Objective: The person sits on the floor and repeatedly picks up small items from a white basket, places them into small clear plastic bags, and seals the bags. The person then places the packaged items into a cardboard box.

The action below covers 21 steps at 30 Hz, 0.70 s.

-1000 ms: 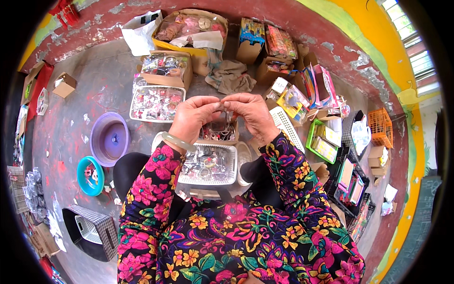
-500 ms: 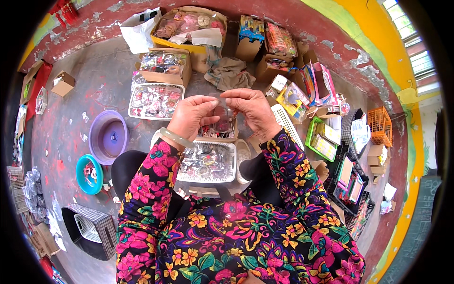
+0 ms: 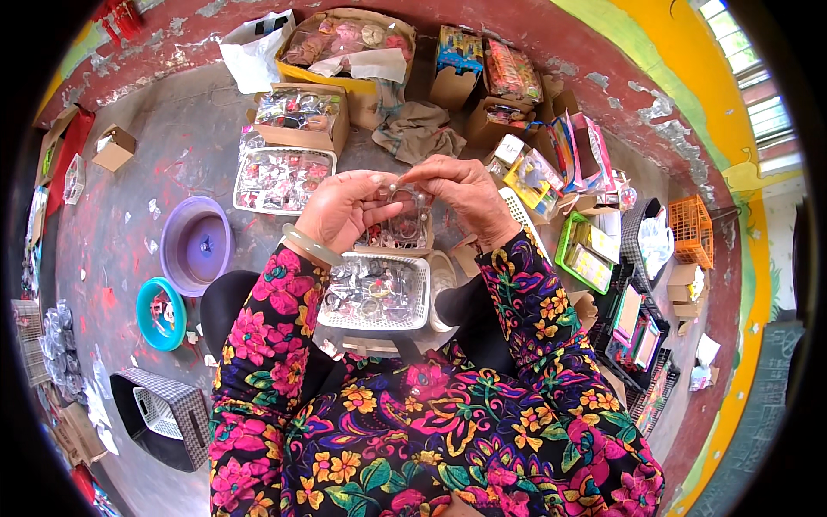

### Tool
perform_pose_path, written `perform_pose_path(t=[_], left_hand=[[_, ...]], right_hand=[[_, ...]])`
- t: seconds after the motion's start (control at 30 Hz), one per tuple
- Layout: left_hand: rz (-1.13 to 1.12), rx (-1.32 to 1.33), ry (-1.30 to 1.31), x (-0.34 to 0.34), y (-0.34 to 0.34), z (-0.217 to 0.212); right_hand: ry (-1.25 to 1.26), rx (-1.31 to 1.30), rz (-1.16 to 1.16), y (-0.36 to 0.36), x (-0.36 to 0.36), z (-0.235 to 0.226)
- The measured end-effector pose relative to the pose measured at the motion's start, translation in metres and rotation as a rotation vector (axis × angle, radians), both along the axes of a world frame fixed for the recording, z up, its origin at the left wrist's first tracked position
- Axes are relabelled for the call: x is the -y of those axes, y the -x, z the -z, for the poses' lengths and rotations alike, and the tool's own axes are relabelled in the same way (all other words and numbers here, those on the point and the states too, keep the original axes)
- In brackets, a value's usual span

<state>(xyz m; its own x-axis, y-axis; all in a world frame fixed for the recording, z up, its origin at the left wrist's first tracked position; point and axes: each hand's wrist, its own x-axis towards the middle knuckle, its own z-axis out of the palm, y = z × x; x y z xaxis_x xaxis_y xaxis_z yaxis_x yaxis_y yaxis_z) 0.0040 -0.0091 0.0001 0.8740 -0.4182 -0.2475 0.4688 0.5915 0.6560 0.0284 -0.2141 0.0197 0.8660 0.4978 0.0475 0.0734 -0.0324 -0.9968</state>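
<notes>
Both my hands are raised side by side over the baskets, fingertips almost touching. Between them is a thin, partly see-through piece with small pearl-like beads (image 3: 394, 187); its exact kind is hard to make out. Thumb and forefinger of my left hand (image 3: 345, 207) pinch it, while the other fingers are loosely bent. My right hand (image 3: 465, 196) pinches the same piece from the other side, its knuckles hiding part of the grip. Just below the hands is a box of clear-wrapped small items (image 3: 403, 226). A white basket (image 3: 375, 322) of packaged small accessories stands nearer to me.
Another white basket (image 3: 244, 203) of packets sits beyond my left hand, before a cardboard box (image 3: 297, 138). At left are a purple basin (image 3: 226, 250) and a teal basin (image 3: 179, 332). On the right stand a green basket (image 3: 564, 246) and black crates (image 3: 616, 345).
My left hand has turned so its palm and fingers show more. The right hand has rolled knuckles-up over the fingertips, and the beads now show between the hands.
</notes>
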Motion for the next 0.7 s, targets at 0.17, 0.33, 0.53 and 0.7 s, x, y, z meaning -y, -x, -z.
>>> perform_pose_path(t=[0.17, 0.33, 0.53, 0.7], left_hand=[[0.014, -0.034, 0.119, -0.004, -0.005, 0.004], [-0.047, -0.011, -0.058, 0.004, -0.001, -0.006], [-0.103, 0.032, -0.108, 0.006, -0.001, 0.002], [-0.197, 0.097, -0.179, 0.009, -0.001, 0.002]], right_hand=[[0.018, 0.065, 0.004, -0.001, -0.001, 0.002], [0.017, 0.100, 0.025, 0.000, -0.002, 0.005], [-0.044, 0.013, 0.063, -0.002, -0.002, 0.004], [-0.231, -0.308, 0.158, -0.005, -0.004, 0.008]])
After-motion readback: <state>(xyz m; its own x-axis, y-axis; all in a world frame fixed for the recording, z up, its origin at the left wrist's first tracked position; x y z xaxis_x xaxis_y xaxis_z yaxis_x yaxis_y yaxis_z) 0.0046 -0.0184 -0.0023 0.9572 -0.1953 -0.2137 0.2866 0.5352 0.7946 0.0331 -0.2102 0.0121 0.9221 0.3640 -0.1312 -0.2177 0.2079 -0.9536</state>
